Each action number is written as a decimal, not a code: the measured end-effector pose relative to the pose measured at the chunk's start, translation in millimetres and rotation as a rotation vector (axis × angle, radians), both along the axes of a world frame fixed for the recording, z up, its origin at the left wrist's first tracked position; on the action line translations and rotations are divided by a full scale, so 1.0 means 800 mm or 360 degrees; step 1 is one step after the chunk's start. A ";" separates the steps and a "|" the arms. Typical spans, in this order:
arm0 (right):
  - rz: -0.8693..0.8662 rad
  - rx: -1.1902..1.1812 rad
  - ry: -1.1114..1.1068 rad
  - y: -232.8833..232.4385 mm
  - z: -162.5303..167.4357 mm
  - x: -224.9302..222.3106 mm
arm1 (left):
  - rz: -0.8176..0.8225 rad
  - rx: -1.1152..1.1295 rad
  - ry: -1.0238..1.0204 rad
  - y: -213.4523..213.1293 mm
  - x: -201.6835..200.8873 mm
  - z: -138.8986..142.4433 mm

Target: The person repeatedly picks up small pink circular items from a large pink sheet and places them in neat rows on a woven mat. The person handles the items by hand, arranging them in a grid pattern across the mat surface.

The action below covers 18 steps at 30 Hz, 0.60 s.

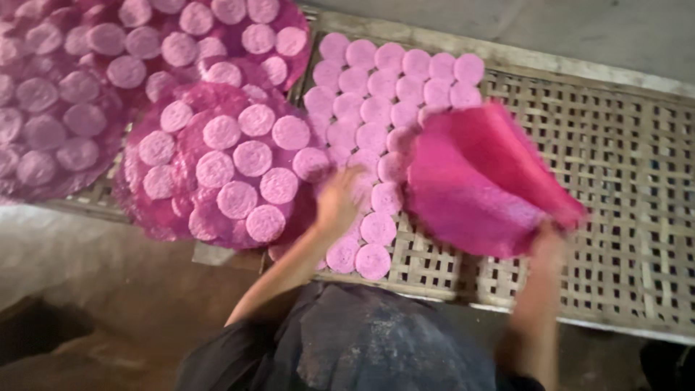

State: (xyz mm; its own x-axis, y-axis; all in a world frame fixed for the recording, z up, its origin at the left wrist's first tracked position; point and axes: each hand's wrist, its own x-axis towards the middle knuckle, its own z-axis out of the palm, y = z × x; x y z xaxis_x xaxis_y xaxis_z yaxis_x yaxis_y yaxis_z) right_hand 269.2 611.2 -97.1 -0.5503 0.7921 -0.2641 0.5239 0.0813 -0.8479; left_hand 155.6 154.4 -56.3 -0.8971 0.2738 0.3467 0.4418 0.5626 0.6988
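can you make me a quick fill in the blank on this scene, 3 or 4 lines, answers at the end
1. The right hand lifts a round mat whose colour is ____.
2. The small pink discs lie in rows on a woven ____ rack.
3. The left hand reaches among the discs, while the lifted mat carries ____ discs on the side in view.
4. The mat left of the left hand is covered with ____ discs.

Missing words: pink; lattice; no; pink

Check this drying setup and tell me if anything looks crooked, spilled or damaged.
Nothing looks spilled or broken. The pink discs lie in fairly even rows on the woven rack. The one thing off level is the pink round mat, tilted up in the right hand; the left hand rests among the discs.
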 end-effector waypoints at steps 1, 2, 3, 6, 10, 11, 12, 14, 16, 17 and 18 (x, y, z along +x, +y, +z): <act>-0.0165 -0.0479 0.0754 0.023 0.004 0.025 | 0.0229 -0.0309 -0.0054 -0.024 -0.025 -0.005; -0.0295 0.0001 0.0228 0.046 0.014 0.057 | 0.0564 -0.0105 0.0089 -0.045 -0.040 -0.011; -0.0168 0.0093 0.0826 0.055 0.015 0.080 | 0.0674 -0.0598 0.0069 -0.064 -0.061 -0.016; -0.0503 0.0628 0.0498 0.064 0.018 0.110 | 0.0749 -0.1145 0.0099 -0.102 -0.091 -0.031; -0.0372 0.0930 0.0719 -0.021 -0.011 0.077 | 0.0406 -0.0687 -0.0252 -0.097 -0.095 -0.033; -0.0155 0.0727 0.0943 -0.056 -0.021 0.054 | 0.0359 -0.0547 -0.0406 -0.086 -0.088 -0.029; 0.0076 -0.0307 0.1570 -0.091 -0.032 0.016 | 0.0309 -0.0409 -0.0550 -0.071 -0.078 -0.022; 0.0920 -0.0143 -0.0056 -0.194 -0.055 -0.015 | 0.0088 -0.0222 -0.0635 -0.037 -0.047 -0.004; 0.0749 -0.1570 0.0501 -0.271 -0.063 -0.024 | -0.0225 -0.0258 -0.0799 0.000 -0.011 0.015; 0.0740 -0.1695 0.0605 -0.293 -0.061 -0.032 | -0.0367 -0.0355 -0.1029 0.011 0.005 0.023; 0.0739 -0.1813 0.0718 -0.302 -0.060 -0.037 | -0.0387 -0.0331 -0.0907 0.012 0.014 0.029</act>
